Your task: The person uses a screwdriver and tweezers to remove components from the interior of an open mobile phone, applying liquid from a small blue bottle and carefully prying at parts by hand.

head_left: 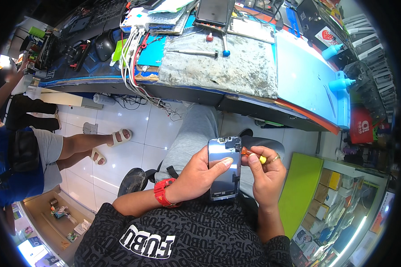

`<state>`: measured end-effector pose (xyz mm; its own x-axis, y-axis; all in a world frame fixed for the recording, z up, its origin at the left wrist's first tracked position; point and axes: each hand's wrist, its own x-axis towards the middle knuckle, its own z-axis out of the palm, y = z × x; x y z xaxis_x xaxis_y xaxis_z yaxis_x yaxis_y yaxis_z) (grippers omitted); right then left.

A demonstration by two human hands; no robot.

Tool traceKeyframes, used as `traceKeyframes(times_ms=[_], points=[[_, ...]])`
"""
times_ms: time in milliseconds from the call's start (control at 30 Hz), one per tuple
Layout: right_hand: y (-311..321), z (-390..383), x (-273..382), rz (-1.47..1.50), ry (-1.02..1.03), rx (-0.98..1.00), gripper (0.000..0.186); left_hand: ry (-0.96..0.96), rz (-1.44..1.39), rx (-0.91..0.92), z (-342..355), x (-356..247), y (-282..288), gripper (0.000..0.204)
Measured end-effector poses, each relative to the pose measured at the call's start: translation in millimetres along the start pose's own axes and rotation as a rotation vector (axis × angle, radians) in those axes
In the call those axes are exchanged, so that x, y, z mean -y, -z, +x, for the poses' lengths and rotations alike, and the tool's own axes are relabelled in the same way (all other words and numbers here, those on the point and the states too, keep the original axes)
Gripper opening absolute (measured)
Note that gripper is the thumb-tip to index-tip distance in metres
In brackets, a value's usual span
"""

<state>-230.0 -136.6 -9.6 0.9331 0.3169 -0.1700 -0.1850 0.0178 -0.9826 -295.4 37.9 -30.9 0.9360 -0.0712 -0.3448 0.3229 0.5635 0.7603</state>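
Observation:
My left hand (197,174) grips an opened phone (224,168) upright over my lap, thumb lying across its shiny inner panel. A red watch sits on that wrist. My right hand (265,171) pinches a small screwdriver (253,154) with an orange and yellow handle, its tip touching the phone's upper right edge near the camera cutout. A ring shows on a right-hand finger.
A workbench with a worn grey mat (236,66) lies ahead, holding a screwdriver (196,52), a phone (214,12), white cables (131,58) and two blue squeeze bottles (341,83). Another person sits at left in sandals (120,137). A green-topped display case (303,191) stands at right.

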Motion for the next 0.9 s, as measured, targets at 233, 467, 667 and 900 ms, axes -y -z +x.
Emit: traceKeyframes(times_ms=[233,467,667,900], points=[[1.6,-0.2,-3.1,-0.053,0.04,0.01,0.018,0.003,0.0,-0.014,-0.8,2.2,-0.5,0.038],[1.1,0.5,-1.5,-0.067,0.056,0.003,0.018,-0.019,0.052,-0.005,-1.7,2.2,-1.7,0.038],[1.2,0.6,-6.8,-0.101,0.068,-0.016,0.018,-0.025,0.038,-0.004,-1.0,4.4,0.1,0.038],[1.4,1.5,-9.7,-0.197,0.134,-0.023,0.016,-0.035,-0.004,-0.016,-2.2,2.6,-1.6,0.035]])
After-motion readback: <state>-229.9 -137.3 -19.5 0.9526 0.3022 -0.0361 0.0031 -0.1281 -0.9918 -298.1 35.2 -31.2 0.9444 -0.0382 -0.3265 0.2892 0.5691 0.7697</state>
